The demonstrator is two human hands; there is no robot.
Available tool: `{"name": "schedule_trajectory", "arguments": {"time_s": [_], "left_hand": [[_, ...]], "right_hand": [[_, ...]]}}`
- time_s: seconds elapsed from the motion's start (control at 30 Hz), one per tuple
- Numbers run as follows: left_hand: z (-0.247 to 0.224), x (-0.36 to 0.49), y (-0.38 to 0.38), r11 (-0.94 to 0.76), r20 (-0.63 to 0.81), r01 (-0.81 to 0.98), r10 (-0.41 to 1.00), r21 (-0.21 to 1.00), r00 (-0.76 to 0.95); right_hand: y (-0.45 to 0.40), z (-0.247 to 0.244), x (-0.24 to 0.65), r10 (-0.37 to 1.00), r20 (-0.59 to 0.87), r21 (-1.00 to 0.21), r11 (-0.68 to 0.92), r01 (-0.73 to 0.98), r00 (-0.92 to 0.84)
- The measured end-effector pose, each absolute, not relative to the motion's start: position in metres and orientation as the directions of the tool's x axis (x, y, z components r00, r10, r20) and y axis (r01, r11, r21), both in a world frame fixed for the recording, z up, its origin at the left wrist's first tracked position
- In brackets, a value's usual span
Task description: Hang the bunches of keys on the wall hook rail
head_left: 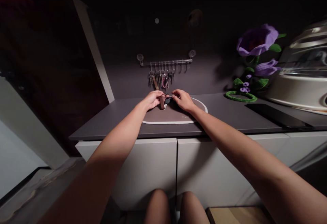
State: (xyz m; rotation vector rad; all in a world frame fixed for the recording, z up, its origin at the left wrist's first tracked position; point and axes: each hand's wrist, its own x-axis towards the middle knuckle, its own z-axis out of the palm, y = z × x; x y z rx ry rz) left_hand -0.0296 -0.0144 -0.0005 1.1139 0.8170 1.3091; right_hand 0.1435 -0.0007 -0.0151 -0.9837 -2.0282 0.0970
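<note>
A bunch of keys (167,100) with a brown strap fob (161,102) is held between my two hands, just above a brown oval mat (168,116) with a white rim. My left hand (153,99) pinches the bunch from the left, beside the fob. From the right, my right hand (182,100) has its thumb and fingers closed at the metal end of the bunch. Single keys and rings are too small to make out. On the wall behind, several key sets (163,77) hang from a clear hook rail (166,62).
Purple flowers (258,42) with a green ring base (240,96) stand at the right. A black flat slab (278,115) lies near a large cream appliance (298,88). White cabinet doors (148,169) sit below the dark counter (102,123). A doorway frame (94,50) rises at left.
</note>
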Motion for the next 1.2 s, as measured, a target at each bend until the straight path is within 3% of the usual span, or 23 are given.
{"name": "schedule_trajectory", "arguments": {"time_s": [0.3,0.7,1.0,1.2], "left_hand": [[0.0035,-0.0279,-0.0209,-0.103,0.192,-0.409,0.964,0.906,0.182],[0.0029,-0.0269,-0.0215,-0.148,0.239,-0.389,0.950,0.909,0.198],[0.0033,-0.0264,-0.0166,-0.344,0.358,-0.174,0.932,0.923,0.056],[0.0042,-0.0280,-0.0154,-0.536,0.548,0.152,0.835,0.830,-0.046]], "right_hand": [[-0.0039,-0.0115,0.1415,0.653,0.648,-0.400,0.730,0.554,-0.392],[-0.0018,-0.0119,0.1421,0.622,0.701,-0.459,0.768,0.447,-0.349],[-0.0013,-0.0123,0.1432,0.633,0.714,-0.533,0.768,0.354,-0.298],[-0.0034,-0.0064,0.1448,0.695,0.693,-0.659,0.719,0.222,-0.192]]}}
